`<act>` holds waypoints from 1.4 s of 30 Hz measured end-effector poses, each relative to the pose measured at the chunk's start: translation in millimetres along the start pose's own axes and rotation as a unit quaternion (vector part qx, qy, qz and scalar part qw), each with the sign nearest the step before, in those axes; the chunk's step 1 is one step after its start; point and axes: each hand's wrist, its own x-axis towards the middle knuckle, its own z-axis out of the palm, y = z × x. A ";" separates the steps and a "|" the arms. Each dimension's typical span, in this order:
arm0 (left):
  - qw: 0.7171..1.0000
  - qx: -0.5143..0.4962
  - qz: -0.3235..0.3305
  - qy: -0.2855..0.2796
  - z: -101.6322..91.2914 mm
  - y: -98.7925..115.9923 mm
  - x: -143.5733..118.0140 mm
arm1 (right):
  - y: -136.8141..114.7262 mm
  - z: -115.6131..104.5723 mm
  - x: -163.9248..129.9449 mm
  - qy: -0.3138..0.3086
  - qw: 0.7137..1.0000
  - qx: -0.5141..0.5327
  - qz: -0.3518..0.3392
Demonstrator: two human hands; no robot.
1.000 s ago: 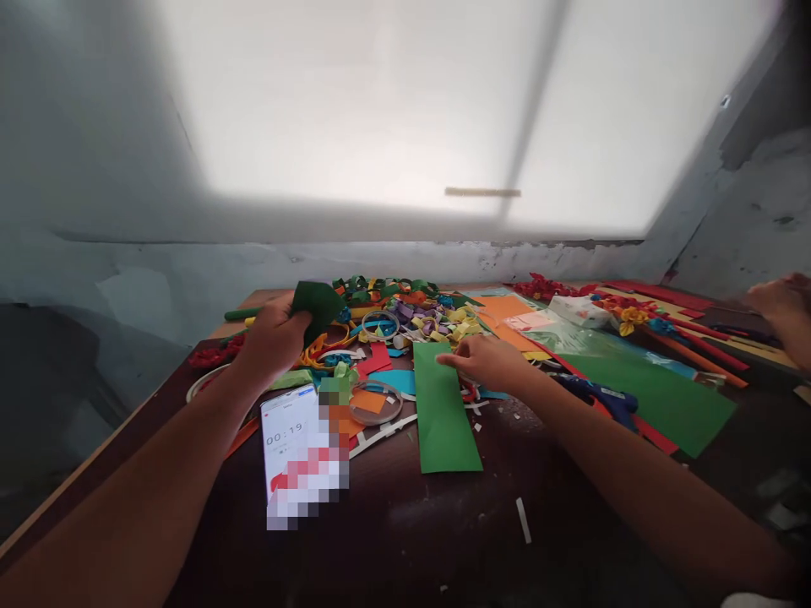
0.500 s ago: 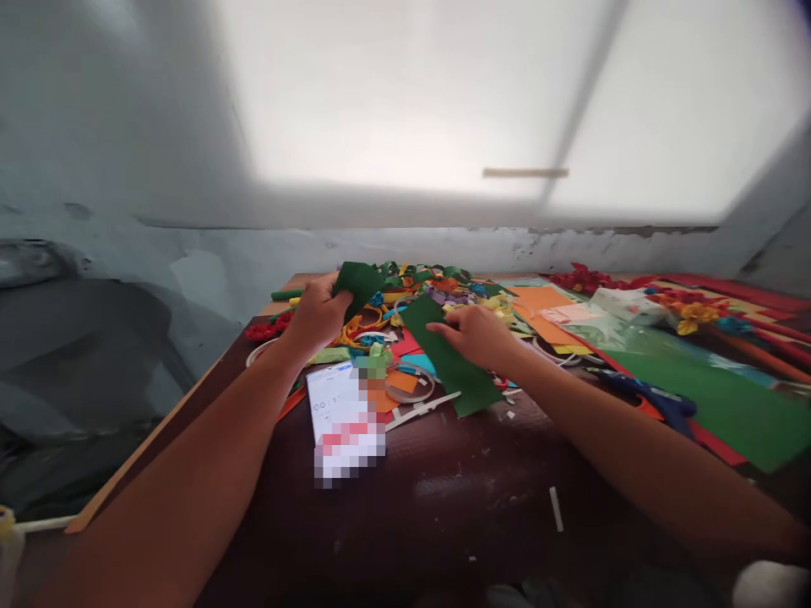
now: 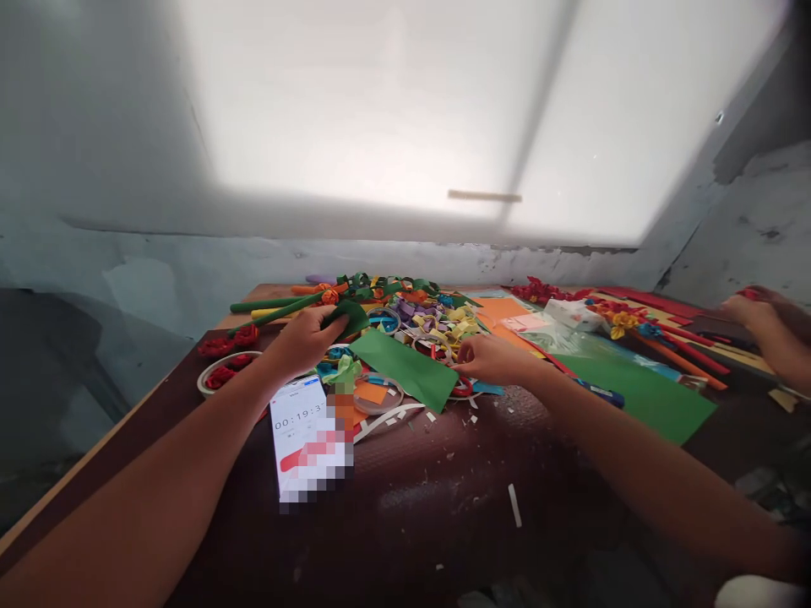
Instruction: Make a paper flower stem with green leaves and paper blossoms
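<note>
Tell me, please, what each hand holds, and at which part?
Left hand grips a dark green folded paper at its near edge. Right hand pinches the green paper strip at its right end.

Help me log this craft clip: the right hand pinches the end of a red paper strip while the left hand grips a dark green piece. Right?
Not quite. In the head view, the strip at the right hand is green, not red. The left hand does grip a dark green piece.

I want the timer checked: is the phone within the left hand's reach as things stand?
Probably yes: the phone lies face-up just below the left hand, nothing covering its screen, though that hand grips dark green paper.
</note>
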 end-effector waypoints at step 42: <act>0.940 -0.298 -0.161 0.046 7.9 6.2 -5.6 | -64.6 3.2 13.7 -0.195 0.734 0.605 -0.239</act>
